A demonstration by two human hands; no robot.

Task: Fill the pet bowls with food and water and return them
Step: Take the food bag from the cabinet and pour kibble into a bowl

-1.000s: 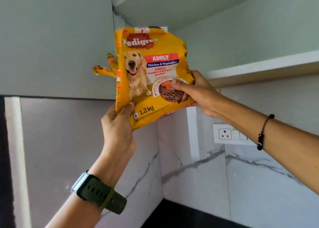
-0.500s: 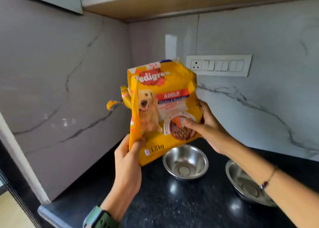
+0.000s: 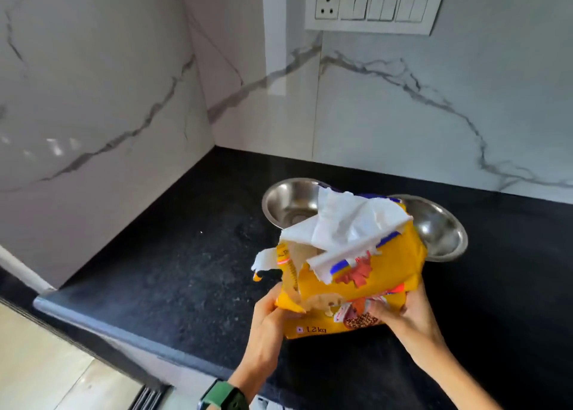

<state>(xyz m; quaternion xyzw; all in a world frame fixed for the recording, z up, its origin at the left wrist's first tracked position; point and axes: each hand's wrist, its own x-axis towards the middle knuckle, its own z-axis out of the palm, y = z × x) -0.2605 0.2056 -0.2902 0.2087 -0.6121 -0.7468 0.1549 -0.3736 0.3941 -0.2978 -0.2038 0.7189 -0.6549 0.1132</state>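
A yellow dog food bag [image 3: 393,270] with a torn white top flap is held low over the black counter [image 3: 173,273]. My left hand [image 3: 269,323] grips its lower left corner and my right hand [image 3: 406,316] grips its lower right edge. Behind the bag stand two steel bowls. The left bowl [image 3: 288,202] looks empty. The right bowl [image 3: 440,226] is partly hidden by the bag. The bag's torn top points toward the bowls.
Marble walls meet in a corner behind the counter. A white switch and socket panel [image 3: 372,5] is on the back wall. The counter's rounded front edge [image 3: 102,326] runs at the lower left, with pale floor beyond it.
The bag has come down from near the upper shelf to just above the counter in front of the bowls. Its top has tipped away from me. Both hands kept their hold.
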